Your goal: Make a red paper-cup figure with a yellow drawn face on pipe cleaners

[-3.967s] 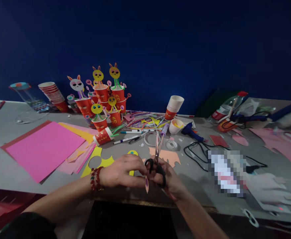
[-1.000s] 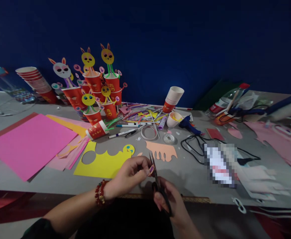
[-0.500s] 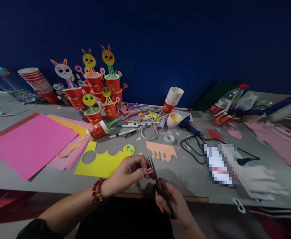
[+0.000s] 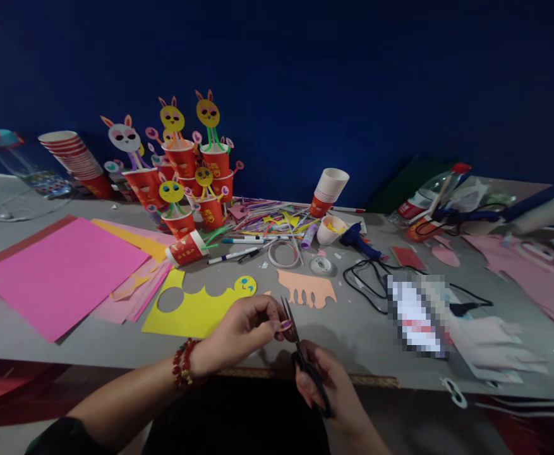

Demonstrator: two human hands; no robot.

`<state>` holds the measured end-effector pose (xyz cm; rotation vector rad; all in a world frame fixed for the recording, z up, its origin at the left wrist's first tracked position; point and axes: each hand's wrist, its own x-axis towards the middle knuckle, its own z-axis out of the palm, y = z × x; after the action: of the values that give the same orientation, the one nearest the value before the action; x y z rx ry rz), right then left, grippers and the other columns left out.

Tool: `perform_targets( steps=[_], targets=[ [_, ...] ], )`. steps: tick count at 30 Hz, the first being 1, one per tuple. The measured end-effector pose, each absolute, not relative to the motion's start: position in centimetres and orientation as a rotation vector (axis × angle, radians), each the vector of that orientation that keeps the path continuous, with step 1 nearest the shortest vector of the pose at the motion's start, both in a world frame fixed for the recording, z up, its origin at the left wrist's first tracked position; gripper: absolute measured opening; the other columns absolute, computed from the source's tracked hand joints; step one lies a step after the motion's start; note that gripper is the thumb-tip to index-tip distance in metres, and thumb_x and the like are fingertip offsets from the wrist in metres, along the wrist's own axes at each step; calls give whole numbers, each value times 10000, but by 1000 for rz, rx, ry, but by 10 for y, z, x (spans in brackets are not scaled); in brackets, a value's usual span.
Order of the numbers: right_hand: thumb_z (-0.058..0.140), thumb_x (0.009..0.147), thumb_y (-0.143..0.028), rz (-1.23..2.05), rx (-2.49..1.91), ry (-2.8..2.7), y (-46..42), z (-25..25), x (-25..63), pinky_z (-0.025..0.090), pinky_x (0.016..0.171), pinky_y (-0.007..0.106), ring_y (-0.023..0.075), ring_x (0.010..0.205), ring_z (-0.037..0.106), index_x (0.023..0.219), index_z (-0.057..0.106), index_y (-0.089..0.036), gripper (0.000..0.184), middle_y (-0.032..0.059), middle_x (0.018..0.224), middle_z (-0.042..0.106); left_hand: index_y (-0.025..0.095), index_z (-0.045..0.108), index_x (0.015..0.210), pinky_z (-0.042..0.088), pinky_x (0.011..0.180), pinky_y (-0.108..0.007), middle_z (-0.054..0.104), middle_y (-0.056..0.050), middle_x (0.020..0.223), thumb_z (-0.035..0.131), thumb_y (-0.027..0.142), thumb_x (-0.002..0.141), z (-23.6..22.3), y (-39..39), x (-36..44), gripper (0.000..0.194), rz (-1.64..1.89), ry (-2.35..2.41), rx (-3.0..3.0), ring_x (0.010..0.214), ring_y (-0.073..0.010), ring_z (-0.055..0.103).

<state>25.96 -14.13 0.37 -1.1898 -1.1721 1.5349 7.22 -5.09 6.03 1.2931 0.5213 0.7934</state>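
Observation:
Between the thumb and fingers of my left hand (image 4: 255, 325) is a small paper cutout (image 4: 284, 325), pale orange with a purple patch. My right hand (image 4: 328, 379) grips black-handled scissors (image 4: 300, 351). Their narrow blades point up and away, slightly parted, right beside the cutout. Just beyond the hands lies a peach paper piece (image 4: 307, 287) with notches cut along its near edge. A yellow sheet (image 4: 186, 316) with round holes is partly under my left hand, and a yellow round face (image 4: 246, 285) rests at its far edge.
Red paper cups with rabbit faces (image 4: 177, 158) stand at the back left, near a leaning cup stack (image 4: 72, 155). Pink sheets (image 4: 63, 272) lie at left. Pipe cleaners (image 4: 262, 215), tape (image 4: 321, 264) and a blue glue gun (image 4: 362, 241) with a black cable sit beyond my hands.
The view has shifted very slightly. Both hands, the scissors and the small cutout keep nearly the same position.

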Motion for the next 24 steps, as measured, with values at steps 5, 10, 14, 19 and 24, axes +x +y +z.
perform_targets(
  steps=[5,10,14,19,24],
  targets=[
    [692,745,-741,1530,-1193,-1198,-143,-1,262,194,412,219,54,406,287,699,415,-226,586,-97,498,401,160,556,777,501,741,-279,670,-69,858,610,290,930,63,-50,71,208,775,533,1321,788,-165,640],
    [708,727,-741,1549,-1229,-1209,-141,5,264,201,413,221,55,414,300,692,433,-222,589,-92,509,402,165,534,753,512,741,-272,668,-65,861,615,314,926,67,-48,71,242,755,531,1326,796,-165,657],
    [731,742,-692,1552,-1261,-1171,-140,7,262,183,395,220,53,386,295,661,413,-227,569,-99,486,366,168,536,769,512,740,-279,680,-75,878,610,354,938,66,-47,71,262,746,539,1322,798,-168,662],
    [754,775,-598,1366,-1222,-1033,-138,7,261,320,425,229,94,433,416,718,518,-211,457,-52,527,498,164,555,795,501,755,-286,667,-72,896,608,340,936,61,-46,68,231,733,564,1340,819,-178,666],
    [834,745,-415,1217,-1201,-984,-120,31,259,419,532,256,141,615,520,907,623,-214,334,8,768,626,158,589,758,451,727,-254,645,-47,841,602,234,891,62,-45,68,154,697,620,1523,785,-159,600]
  ],
)
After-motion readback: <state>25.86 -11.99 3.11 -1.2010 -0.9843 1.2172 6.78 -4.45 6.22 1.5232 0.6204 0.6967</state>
